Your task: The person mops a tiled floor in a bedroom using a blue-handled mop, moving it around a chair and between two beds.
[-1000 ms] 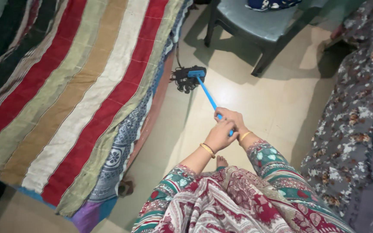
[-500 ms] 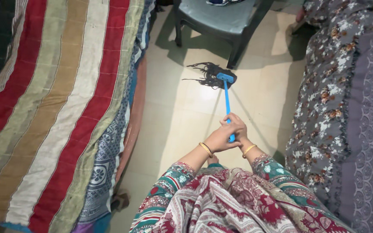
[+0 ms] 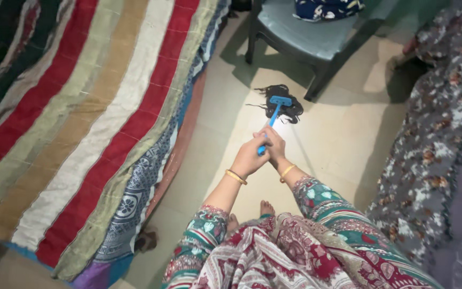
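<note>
Both the left hand (image 3: 249,157) and right hand (image 3: 275,145) are clenched around the blue handle of the mop (image 3: 277,104), whose dark head rests on the floor (image 3: 343,134) just before the grey chair (image 3: 300,37), mopping apparently mid-course there.

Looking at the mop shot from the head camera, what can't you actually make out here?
- Blue mop handle: its upper end is hidden inside the left hand and right hand.
- Dark mop strands: tangled and small, so the floor beneath is unseen.
- Grey chair: cut off by the top edge.
- Dark blue cloth on it: mostly out of frame.
- Under the striped bedspread: hidden by the overhang.
</note>
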